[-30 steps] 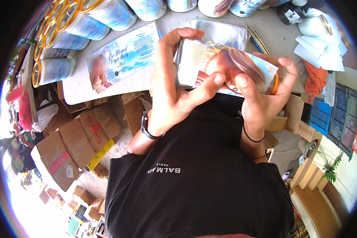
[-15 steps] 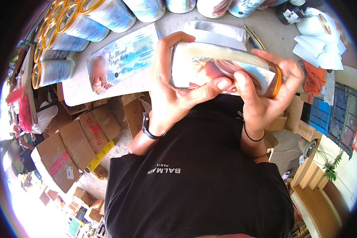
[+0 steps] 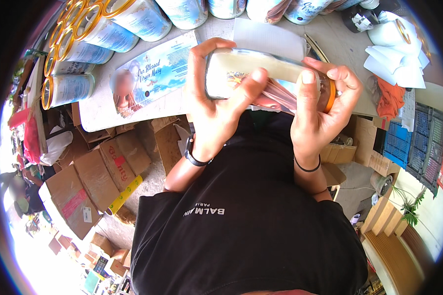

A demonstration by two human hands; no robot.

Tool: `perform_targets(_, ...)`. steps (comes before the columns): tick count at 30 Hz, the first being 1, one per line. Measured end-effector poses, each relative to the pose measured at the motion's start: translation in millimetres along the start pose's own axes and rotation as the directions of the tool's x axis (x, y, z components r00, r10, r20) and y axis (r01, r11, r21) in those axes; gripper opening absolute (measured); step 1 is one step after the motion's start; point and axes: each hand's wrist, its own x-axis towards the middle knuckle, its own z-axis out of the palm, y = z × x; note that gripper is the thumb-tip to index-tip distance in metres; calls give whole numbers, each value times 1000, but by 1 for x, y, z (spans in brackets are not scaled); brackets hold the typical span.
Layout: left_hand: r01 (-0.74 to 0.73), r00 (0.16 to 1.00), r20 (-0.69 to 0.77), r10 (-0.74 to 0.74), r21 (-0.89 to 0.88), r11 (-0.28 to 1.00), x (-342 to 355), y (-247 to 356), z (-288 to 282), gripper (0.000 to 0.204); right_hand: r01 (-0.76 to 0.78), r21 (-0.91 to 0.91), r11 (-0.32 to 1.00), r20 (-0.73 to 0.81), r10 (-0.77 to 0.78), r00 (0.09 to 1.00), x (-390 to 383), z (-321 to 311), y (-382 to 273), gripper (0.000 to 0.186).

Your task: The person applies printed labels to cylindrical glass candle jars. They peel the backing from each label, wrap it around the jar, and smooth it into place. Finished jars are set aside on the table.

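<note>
A glass jar candle (image 3: 280, 67) with a cream filling and an orange rim lies sideways between my hands, a picture label partly on its side. My left hand (image 3: 214, 110) grips the jar's left end, thumb over the label and index finger curled round the top. My right hand (image 3: 320, 113) grips the rimmed end, its thumb pressed on the glass. Beyond the jar lies a white sheet (image 3: 266, 33). To the left, a loose blue-and-white printed label (image 3: 167, 61) lies flat on the table (image 3: 98, 120).
Several labelled jars (image 3: 140, 22) line the back and left. At the right are folded white papers (image 3: 394, 64), an orange cloth (image 3: 389, 98) and blue crates (image 3: 398, 142). Cardboard boxes (image 3: 93, 182) lie below the table. Another person (image 3: 22, 189) is partly visible at far left.
The jar has shifted slightly left and rolled, showing more cream glass and less of the label's picture. My right hand has moved left, and both thumbs have changed position.
</note>
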Motion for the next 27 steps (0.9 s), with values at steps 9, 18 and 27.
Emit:
perform_targets(9,-19,1000,7,21,-186,982,3,-19,0,28,88,-11,996,-19,-88,996,0,-4,7,18)
perform_targets(18,-615,778,346,525,592,521,-16,-3,5,79,578,-164,800,499,-438,748,52,-36,-33,16)
perform_targets(27,-388,904,179,388,-38,921,-19,-56,13,74,508,-149,848,319,-445,837,41,-39,-36,50)
